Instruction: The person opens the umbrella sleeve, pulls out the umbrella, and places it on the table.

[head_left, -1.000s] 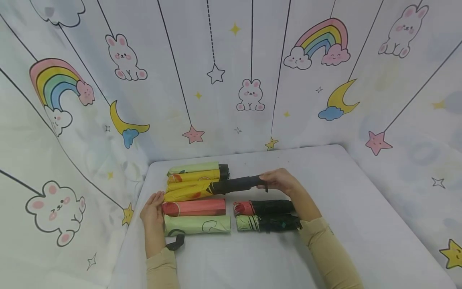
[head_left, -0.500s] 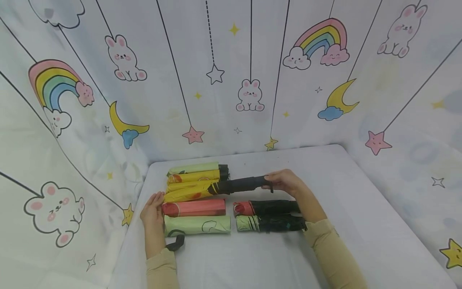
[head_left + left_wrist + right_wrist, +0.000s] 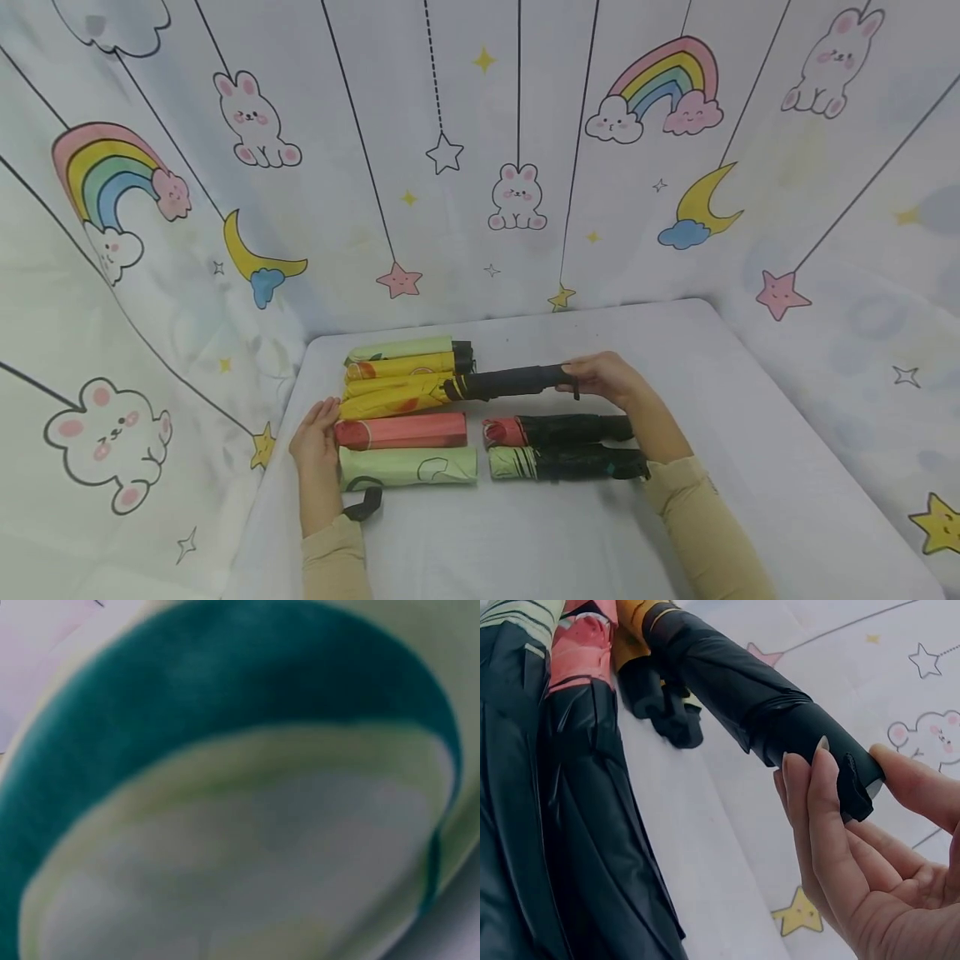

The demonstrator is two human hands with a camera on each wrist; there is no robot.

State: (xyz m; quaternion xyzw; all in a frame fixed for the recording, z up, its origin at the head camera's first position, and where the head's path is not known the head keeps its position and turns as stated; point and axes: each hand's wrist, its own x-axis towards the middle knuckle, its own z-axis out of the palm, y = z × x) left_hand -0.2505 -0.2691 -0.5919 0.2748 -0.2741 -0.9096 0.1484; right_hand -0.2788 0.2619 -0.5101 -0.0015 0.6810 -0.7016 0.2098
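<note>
In the head view, my right hand (image 3: 606, 379) pinches the black end of a folded umbrella (image 3: 517, 381), which stretches rightward out of a yellow sleeve (image 3: 393, 398). The right wrist view shows its thumb and fingertips on that black end, a short strap hanging beside them. My left hand (image 3: 315, 442) holds the sleeve's left end, its thumb mostly hidden. Nearer the person lie a red sleeve (image 3: 408, 431) and a light green sleeve (image 3: 408, 467). To their right are a red-and-black umbrella (image 3: 577, 428) and a green-and-black umbrella (image 3: 570, 462). Green fabric with teal print (image 3: 225, 675) fills the left wrist view.
Behind the held sleeve lie a yellow covered umbrella (image 3: 405, 366) and a light green one (image 3: 401, 348), their black ends pointing right. A white cloth covers the table (image 3: 495, 542). Printed curtains (image 3: 465, 225) rise along its back and sides.
My right hand has moved gradually to the right, drawing more of the black umbrella out of the yellow sleeve. The left hand has stayed at the sleeve's left end.
</note>
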